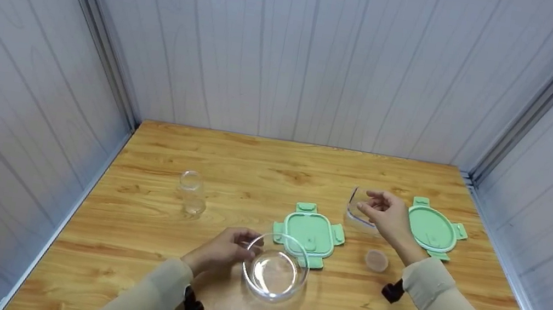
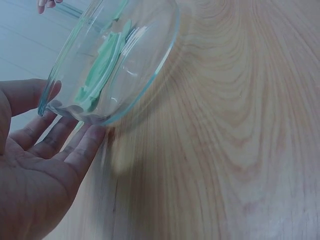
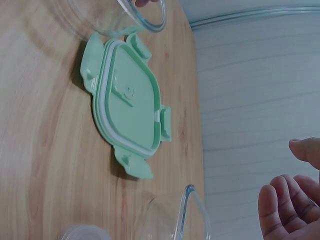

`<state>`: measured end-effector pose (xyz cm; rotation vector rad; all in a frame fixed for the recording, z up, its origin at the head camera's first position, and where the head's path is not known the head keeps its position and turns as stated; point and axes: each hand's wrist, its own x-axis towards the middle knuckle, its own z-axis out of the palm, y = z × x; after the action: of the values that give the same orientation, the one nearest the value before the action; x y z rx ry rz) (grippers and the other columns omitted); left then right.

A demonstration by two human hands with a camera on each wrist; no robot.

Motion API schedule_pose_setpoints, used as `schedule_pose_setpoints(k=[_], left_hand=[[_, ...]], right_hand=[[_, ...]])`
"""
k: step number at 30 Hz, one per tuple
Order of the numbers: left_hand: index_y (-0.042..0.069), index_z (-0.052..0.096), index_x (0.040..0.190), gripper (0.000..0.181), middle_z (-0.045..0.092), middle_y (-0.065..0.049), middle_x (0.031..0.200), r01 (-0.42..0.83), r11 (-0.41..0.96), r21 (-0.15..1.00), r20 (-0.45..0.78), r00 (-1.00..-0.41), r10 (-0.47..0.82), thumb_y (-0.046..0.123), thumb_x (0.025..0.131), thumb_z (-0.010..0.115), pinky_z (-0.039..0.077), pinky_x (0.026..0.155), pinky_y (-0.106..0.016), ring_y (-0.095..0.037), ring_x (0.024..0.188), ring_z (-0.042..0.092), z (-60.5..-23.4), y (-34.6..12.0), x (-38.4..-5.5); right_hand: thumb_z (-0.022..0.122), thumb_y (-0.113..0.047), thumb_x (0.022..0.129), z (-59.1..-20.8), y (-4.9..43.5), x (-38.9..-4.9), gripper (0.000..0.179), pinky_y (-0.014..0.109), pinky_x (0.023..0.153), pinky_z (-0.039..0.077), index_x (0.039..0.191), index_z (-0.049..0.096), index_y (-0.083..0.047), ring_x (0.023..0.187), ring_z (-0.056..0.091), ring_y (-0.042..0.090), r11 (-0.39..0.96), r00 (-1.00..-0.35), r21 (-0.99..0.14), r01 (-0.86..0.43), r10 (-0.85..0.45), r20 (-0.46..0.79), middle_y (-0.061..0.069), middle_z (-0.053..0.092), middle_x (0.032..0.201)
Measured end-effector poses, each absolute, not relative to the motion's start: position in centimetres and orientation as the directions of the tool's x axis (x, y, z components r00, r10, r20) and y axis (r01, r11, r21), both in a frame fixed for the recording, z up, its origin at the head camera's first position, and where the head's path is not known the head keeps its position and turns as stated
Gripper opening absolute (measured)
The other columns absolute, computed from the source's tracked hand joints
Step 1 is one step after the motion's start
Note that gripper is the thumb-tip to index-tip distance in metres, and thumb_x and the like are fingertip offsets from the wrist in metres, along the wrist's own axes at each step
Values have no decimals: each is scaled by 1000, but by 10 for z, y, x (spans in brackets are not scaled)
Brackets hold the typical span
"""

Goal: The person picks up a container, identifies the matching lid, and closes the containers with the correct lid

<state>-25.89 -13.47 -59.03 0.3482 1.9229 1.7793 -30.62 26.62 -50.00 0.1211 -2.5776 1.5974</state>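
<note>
My left hand [image 1: 225, 248] holds a round clear glass bowl [image 1: 271, 297] at its left rim. In the left wrist view the thumb hooks over the rim of the bowl [image 2: 167, 55] while the fingers lie along its outer wall. My right hand [image 1: 390, 217] hovers over a square clear glass container [image 1: 362, 227], its fingers loosely bent. The right wrist view shows that hand [image 3: 295, 207] apart from the container [image 3: 186, 215], with nothing in its grasp. Between the two glass pieces lies a square green lid [image 1: 310, 231] with clip flaps, partly overlapped by the bowl in the head view.
A round green lid [image 1: 431, 228] with flaps lies at the right, behind the right wrist. Nearer the front is a small round translucent piece [image 1: 377, 261]. At the left stands a clear glass jar [image 1: 192, 194]. Pale panel walls [image 1: 293, 52] enclose the wooden table [image 1: 137, 266].
</note>
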Motion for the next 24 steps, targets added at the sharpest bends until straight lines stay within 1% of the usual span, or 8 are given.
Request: schedule_pose_setpoints(k=[2,8,13,17,21,24], left_hand=[[-14,54,146,58,61,-34,145,-144,117,983,-184,-844,503,-10,89,64,61,106,-37,-43,136,64,-590,-135,-259],[-15,53,146,58,60,-36,144,-147,108,983,-182,-843,507,-10,90,64,62,101,-34,-43,134,64,-590,-134,-258],[-17,51,146,57,59,-38,144,-153,77,985,-171,-842,512,-12,90,63,63,100,-33,-44,134,65,-591,-134,-257],[-17,52,145,57,60,-38,144,-155,82,985,-175,-845,506,-12,90,63,62,101,-34,-44,134,65,-591,-134,-257],[-17,52,145,56,60,-37,144,-155,87,984,-178,-846,503,-12,90,63,62,103,-35,-44,135,64,-590,-134,-257],[-16,53,145,56,60,-36,144,-152,90,984,-177,-845,504,-11,90,64,61,105,-36,-43,134,65,-590,-134,-257]], right_hand=[[80,-16,100,-501,270,-306,41,28,73,64,133,68,5,83,66,5,449,-991,-885,-121,-3,133,10,72,106],[81,-20,100,-503,280,-308,44,21,70,61,134,68,5,83,64,5,458,-991,-882,-114,15,136,10,69,106],[80,-19,101,-504,287,-309,46,19,68,59,137,66,6,84,62,5,463,-992,-881,-100,24,125,9,68,107],[79,-19,102,-506,294,-310,44,20,68,59,137,66,5,83,62,5,473,-990,-876,-101,35,133,10,68,107],[78,-20,102,-510,300,-312,43,20,70,59,136,67,5,83,62,4,502,-988,-859,-101,47,144,7,67,106],[79,-20,102,-512,305,-313,44,16,72,56,136,67,5,85,62,4,516,-987,-851,-98,57,148,7,67,106]])
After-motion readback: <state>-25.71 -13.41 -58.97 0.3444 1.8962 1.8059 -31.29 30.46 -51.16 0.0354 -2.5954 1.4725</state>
